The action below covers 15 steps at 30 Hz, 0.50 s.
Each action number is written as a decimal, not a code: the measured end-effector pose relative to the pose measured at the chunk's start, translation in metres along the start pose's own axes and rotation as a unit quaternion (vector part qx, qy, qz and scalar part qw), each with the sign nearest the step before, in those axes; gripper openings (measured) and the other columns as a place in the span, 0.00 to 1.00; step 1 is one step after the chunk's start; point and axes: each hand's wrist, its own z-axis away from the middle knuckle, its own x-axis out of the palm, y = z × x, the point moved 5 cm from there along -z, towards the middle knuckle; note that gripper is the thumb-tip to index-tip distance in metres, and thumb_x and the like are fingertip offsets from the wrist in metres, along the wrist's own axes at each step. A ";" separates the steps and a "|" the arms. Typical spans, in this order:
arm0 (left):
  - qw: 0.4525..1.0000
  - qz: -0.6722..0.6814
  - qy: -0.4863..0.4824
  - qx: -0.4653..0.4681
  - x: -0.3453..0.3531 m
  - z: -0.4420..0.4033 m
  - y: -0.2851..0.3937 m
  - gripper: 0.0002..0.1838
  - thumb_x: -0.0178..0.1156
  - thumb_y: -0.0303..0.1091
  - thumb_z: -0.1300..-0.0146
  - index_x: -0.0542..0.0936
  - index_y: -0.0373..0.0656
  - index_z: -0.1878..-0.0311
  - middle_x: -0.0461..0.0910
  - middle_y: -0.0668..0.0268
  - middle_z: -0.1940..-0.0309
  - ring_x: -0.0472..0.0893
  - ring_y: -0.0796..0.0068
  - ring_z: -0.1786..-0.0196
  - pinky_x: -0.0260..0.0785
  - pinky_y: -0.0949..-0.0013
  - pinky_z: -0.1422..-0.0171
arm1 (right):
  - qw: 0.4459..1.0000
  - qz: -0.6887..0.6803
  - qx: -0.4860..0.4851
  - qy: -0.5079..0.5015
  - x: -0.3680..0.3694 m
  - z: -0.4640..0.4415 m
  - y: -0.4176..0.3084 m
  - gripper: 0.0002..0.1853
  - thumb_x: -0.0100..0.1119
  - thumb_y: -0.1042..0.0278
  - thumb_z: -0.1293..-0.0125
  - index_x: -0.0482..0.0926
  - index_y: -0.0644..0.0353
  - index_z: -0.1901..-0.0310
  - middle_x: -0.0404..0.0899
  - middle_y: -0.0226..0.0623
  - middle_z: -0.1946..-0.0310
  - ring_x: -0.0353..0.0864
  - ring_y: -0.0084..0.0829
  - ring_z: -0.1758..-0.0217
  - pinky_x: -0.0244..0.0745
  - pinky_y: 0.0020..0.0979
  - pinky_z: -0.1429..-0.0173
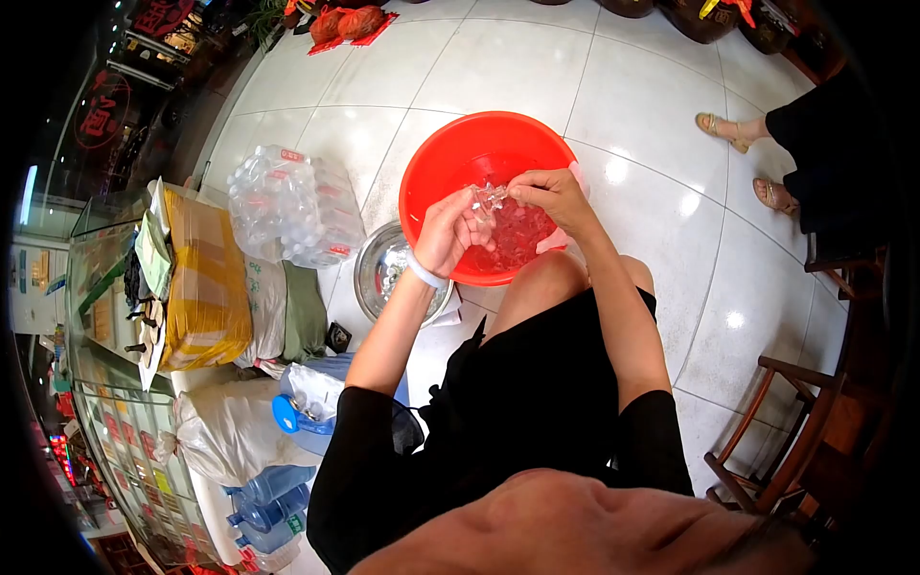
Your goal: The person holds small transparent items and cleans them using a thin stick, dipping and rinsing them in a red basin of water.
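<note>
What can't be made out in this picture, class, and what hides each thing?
- Head view: the clear, glossy material between the left hand and right hand; too small to identify.
- Head view: pieces inside the round red plastic basin; too small and blurred to count.
- Head view: part of the round silver metal bowl; behind the left forearm.
- Head view: the sandalled person's upper body; cut off by the dark edge.
</note>
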 end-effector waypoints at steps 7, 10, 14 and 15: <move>0.959 0.168 -0.088 -0.212 0.004 0.001 -0.016 0.30 0.33 0.59 0.37 0.73 0.41 0.59 0.62 0.68 0.90 0.57 0.82 0.93 0.49 0.82 0.91 | 0.999 0.017 0.019 -0.033 0.002 0.000 -0.001 0.05 0.57 0.74 0.46 0.80 0.65 0.69 0.77 0.31 0.75 0.71 0.18 0.73 0.66 0.20 0.66; 0.944 0.183 -0.132 -0.241 0.001 0.000 -0.021 0.31 0.32 0.61 0.38 0.73 0.42 0.61 0.60 0.69 0.92 0.54 0.83 0.94 0.45 0.82 0.92 | 0.998 0.038 0.018 -0.038 0.003 0.001 -0.001 0.07 0.58 0.70 0.46 0.80 0.65 0.69 0.79 0.30 0.74 0.74 0.18 0.71 0.68 0.20 0.65; 0.933 0.188 -0.180 -0.248 -0.008 -0.001 -0.028 0.29 0.35 0.60 0.38 0.73 0.43 0.59 0.66 0.67 0.88 0.59 0.81 0.91 0.50 0.81 0.90 | 0.996 0.079 0.006 -0.030 0.006 0.002 0.000 0.07 0.58 0.70 0.47 0.80 0.64 0.70 0.80 0.30 0.75 0.74 0.18 0.71 0.68 0.20 0.65; 0.933 0.188 -0.180 -0.248 -0.001 0.000 -0.027 0.29 0.35 0.60 0.38 0.73 0.43 0.59 0.66 0.67 0.88 0.59 0.81 0.91 0.50 0.81 0.90 | 0.996 0.085 -0.001 -0.016 0.006 0.001 0.003 0.07 0.58 0.70 0.48 0.80 0.64 0.71 0.79 0.31 0.76 0.74 0.18 0.72 0.68 0.21 0.66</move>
